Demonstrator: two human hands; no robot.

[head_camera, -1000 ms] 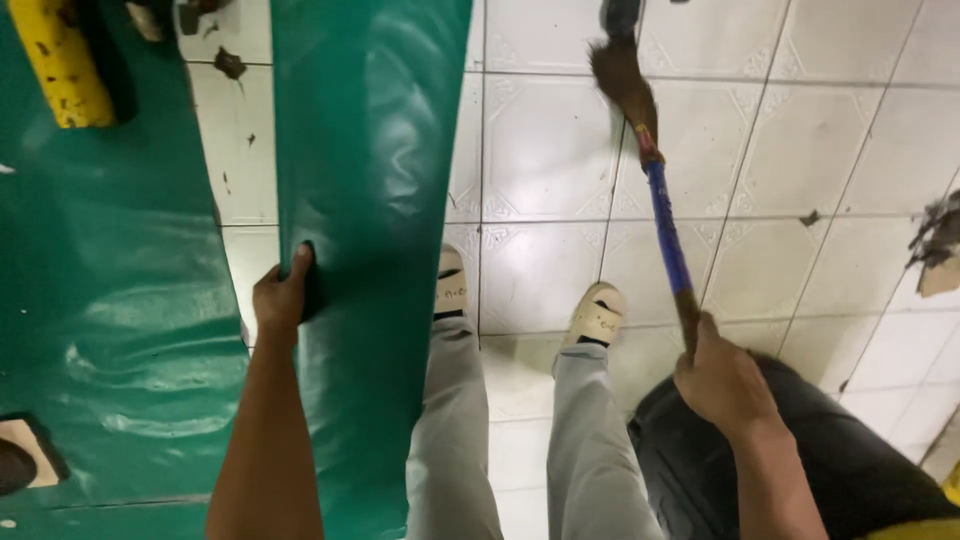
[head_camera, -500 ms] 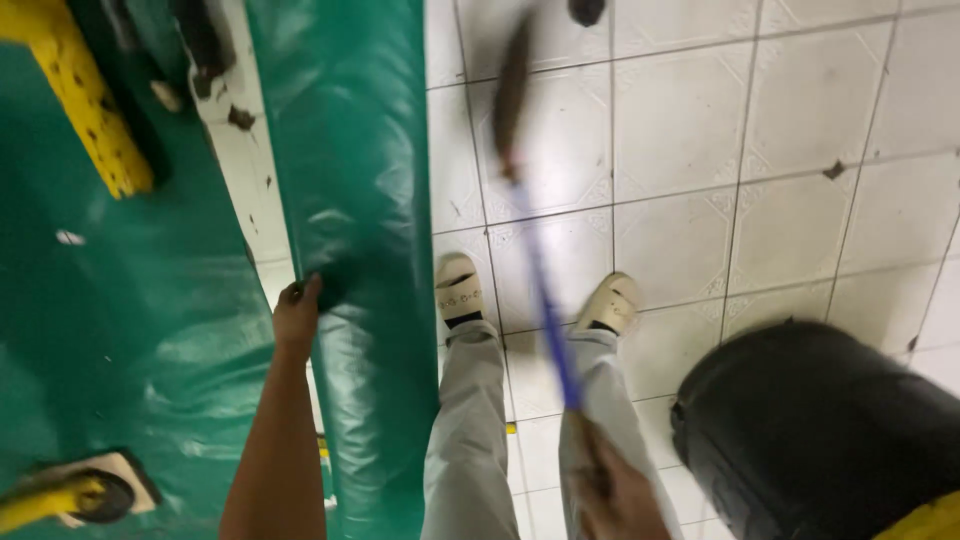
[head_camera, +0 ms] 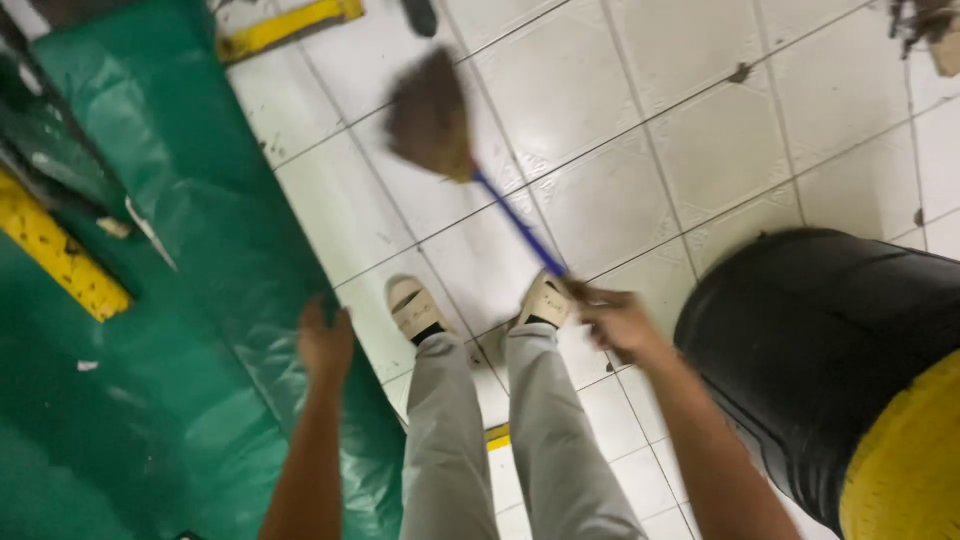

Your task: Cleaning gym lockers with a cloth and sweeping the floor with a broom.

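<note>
My right hand grips the blue handle of a small broom, whose brown bristle head sits on the white tiled floor ahead of my feet. My left hand presses on the edge of a green plastic sheet that covers the floor on the left; the fingers look curled over the edge, blurred. My grey trouser legs and beige slippers stand between the two hands.
A big black bin with a yellow part stands at my right. Yellow bars lie on the green sheet, another yellow strip at the top. Dark debris lies at the top right corner.
The broom head has swung from the right over to the left, in front of my feet. The raised green sheet has come down flat. The view has turned.
</note>
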